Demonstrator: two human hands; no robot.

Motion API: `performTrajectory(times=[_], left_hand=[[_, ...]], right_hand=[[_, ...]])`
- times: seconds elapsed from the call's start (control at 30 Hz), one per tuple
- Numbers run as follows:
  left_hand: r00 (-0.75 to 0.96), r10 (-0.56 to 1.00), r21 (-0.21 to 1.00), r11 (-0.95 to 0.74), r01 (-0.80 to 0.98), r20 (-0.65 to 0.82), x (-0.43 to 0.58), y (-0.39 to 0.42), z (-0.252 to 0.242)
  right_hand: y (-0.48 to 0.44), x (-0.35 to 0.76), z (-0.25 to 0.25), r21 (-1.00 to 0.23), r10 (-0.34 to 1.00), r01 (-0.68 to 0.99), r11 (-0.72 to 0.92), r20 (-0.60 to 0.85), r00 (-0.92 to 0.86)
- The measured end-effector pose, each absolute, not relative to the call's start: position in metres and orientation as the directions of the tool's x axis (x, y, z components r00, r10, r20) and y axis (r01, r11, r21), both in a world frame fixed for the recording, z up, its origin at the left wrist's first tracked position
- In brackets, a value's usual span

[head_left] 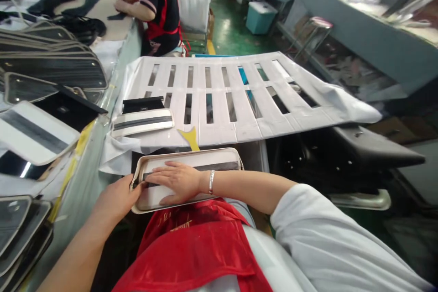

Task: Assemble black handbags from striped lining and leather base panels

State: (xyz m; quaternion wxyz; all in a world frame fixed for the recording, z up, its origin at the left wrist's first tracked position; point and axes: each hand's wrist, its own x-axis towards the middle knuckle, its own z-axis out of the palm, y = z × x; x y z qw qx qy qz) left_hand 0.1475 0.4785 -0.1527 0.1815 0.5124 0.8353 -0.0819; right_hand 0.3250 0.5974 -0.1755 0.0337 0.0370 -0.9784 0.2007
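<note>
Beyond us a green floor [224, 36] is running between a long grey bench [328, 32] and our left bench [82, 164], where a co-worker [164, 4] is reaching over. A slotted white board [217, 87] is lying ahead. Nearest, we are holding a rimmed panel [205, 157]: our left grip [121, 196] is pinching its left end, our right grip [181, 180] lying flat on it, fingers extended.

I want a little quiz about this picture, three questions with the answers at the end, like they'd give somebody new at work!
1. True or false: the person's left grip holds one end of the pale tray.
2. What colour is that person's apron? A) blue B) green C) red
3. Fill the gap: the right grip rests on the tray, with a silver ____ around its wrist.

Key: 1. True. 2. C. 3. Bracelet.
</note>
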Motion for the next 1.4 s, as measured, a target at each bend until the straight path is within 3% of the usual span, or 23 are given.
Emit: performTrajectory(times=[0.07, 0.2, 0.27, 0.53, 0.77, 1.03, 1.1, 1.23, 1.4], left_hand=[[-0.446, 0.816, 0.077, 0.505, 0.860, -0.368, 0.149, 0.473, -0.149], [-0.421, 0.843, 0.315, 0.522, 0.793, -0.335, 0.157, 0.462, -0.137], [-0.448, 0.845, 0.364, 0.532, 0.764, -0.294, 0.157, 0.461, -0.136], [-0.532, 0.818, 0.056, 0.555, 0.830, -0.220, 0.162, 0.468, -0.139], [-0.510, 0.845, 0.189, 0.533, 0.825, -0.160, 0.158, 0.462, -0.151], [-0.448, 0.856, 0.111, 0.487, 0.866, -0.260, 0.154, 0.478, -0.140], [-0.433, 0.855, 0.173, 0.490, 0.854, -0.285, 0.151, 0.480, -0.140], [-0.438, 0.845, 0.422, 0.533, 0.733, -0.305, 0.145, 0.475, -0.146], [-0.525, 0.741, 0.745, 0.611, 0.268, -0.419, 0.141, 0.467, -0.159]], right_hand=[[0.595, 0.327, -0.175, -0.389, -0.062, -0.095, 0.916, 0.097, -0.993], [0.591, 0.325, -0.171, -0.433, -0.073, -0.104, 0.895, 0.089, -0.993], [0.593, 0.321, -0.173, -0.462, -0.064, -0.093, 0.882, 0.079, -0.995], [0.586, 0.310, -0.176, -0.381, -0.013, -0.050, 0.923, 0.100, -0.995], [0.585, 0.309, -0.175, -0.373, -0.007, -0.040, 0.927, 0.088, -0.996], [0.587, 0.312, -0.177, -0.363, 0.006, -0.043, 0.931, 0.133, -0.991], [0.588, 0.312, -0.176, -0.365, 0.001, -0.046, 0.930, 0.128, -0.992], [0.589, 0.313, -0.174, -0.389, 0.000, -0.050, 0.920, 0.128, -0.992], [0.588, 0.314, -0.175, -0.387, 0.008, -0.045, 0.921, 0.134, -0.991]])
